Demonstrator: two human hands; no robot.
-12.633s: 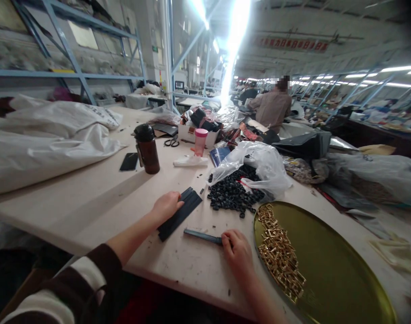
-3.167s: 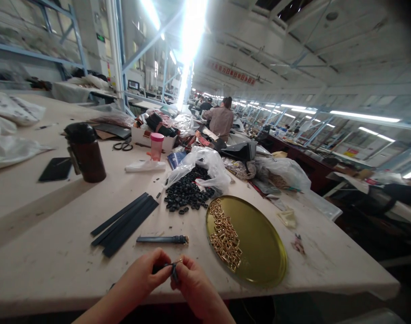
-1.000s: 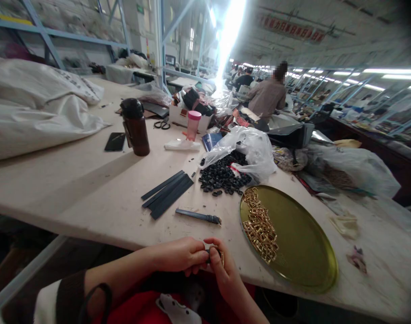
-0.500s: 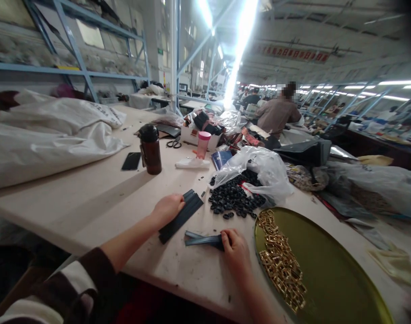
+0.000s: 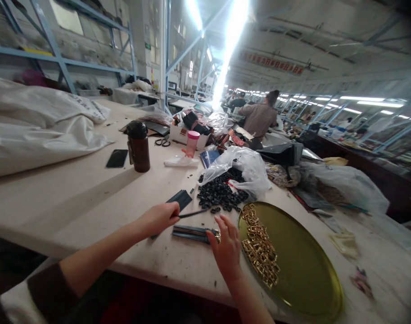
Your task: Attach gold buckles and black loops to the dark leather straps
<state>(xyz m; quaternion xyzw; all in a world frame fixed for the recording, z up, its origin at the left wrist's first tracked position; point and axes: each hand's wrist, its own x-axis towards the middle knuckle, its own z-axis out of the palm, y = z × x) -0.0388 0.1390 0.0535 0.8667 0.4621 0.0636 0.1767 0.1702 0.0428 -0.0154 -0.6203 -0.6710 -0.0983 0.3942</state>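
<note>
My left hand (image 5: 163, 218) is closed on a thin dark strap (image 5: 193, 213), whose free end points right. Beneath and behind that hand lies a stack of dark flat strips (image 5: 181, 199). On the table in front of me are blue-grey straps (image 5: 190, 233) with a gold buckle (image 5: 218, 236) at their right end. My right hand (image 5: 228, 245) is beside this buckle, fingers spread, its thumb close to it; I cannot tell whether they touch. A green-gold round tray (image 5: 303, 252) to the right carries many gold buckles (image 5: 259, 245).
Small black rings (image 5: 219, 191) spill from a clear plastic bag (image 5: 252, 168). Further back are a dark bottle (image 5: 138, 146), a phone (image 5: 116, 158), scissors (image 5: 162, 142) and a pink-lidded cup (image 5: 192, 144). White sacks (image 5: 39, 121) cover the left side. A person (image 5: 261, 117) is beyond the clutter.
My right hand has opened and let go of the straps, which now lie flat. My left hand now grips one strap pointing right. The view has turned slightly right.
</note>
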